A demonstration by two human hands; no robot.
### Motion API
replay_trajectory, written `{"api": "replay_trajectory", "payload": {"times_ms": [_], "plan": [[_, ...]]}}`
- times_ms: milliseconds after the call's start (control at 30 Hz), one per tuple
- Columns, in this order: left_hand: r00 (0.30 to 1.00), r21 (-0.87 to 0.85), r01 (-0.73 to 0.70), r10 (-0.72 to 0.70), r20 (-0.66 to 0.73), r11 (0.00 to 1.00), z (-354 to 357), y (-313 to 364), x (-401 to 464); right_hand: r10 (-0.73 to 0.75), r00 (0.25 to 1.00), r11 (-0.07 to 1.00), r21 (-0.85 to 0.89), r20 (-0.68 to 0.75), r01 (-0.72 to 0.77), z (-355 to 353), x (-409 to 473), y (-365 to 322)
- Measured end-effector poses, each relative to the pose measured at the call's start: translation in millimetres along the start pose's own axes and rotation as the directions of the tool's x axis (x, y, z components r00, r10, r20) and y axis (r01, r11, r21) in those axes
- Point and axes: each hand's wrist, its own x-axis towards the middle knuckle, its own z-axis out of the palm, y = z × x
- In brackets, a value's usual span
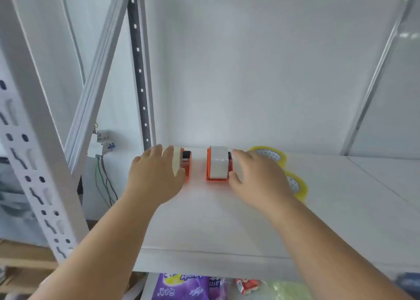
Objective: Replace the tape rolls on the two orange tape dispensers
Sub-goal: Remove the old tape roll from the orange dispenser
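Note:
Two orange tape dispensers stand side by side at the back of a white shelf (204, 220). The left dispenser (187, 163) carries a pale tape roll and is half covered by my left hand (154, 177), whose fingers lie over the roll. The right dispenser (218, 165) holds a clear tape roll. My right hand (256, 177) is beside it with fingers spread, the thumb near its front right corner. Two yellowish tape rolls lie behind my right hand: the far one (270, 155) and the near one (295, 185).
A white perforated rack upright (34, 152) and a slanted brace (95, 83) stand at the left. Wires and a breaker box (102, 142) hang on the wall behind. Purple and red packages (181, 286) lie on the shelf below.

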Motion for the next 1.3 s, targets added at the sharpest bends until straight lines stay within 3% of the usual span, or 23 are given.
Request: {"api": "replay_trajectory", "payload": {"times_ms": [167,367,600,833,1033,1133,1300], "plan": [[0.993,-0.102,0.101,-0.095,0.07,0.99,17,1,11,-0.068,0.998,0.996,0.065,-0.014,0.069,21,12,-17],[0.972,-0.464,0.232,-0.179,0.155,0.855,24,1,18,-0.085,0.996,0.992,0.094,-0.036,0.088,37,12,-24],[0.979,-0.575,0.205,-0.171,0.114,0.792,19,7,11,-0.044,0.999,0.964,0.263,-0.003,0.043,41,-4,-26],[0.982,-0.74,0.167,-0.181,0.061,0.652,12,8,-9,0.007,0.999,0.874,0.486,0.044,-0.028,51,-20,-33],[0.995,-0.832,0.091,-0.09,0.05,0.547,-10,17,-39,0.029,0.997,0.808,0.586,0.065,-0.062,53,-27,-40],[0.999,-0.81,0.034,-0.019,0.028,0.585,-18,21,-51,0.05,0.991,0.783,0.611,0.126,-0.117,56,-31,-39],[0.988,-0.554,-0.152,0.125,-0.087,0.819,-14,20,-58,0.095,0.977,0.806,0.56,0.192,-0.189,61,-37,-34]]}}
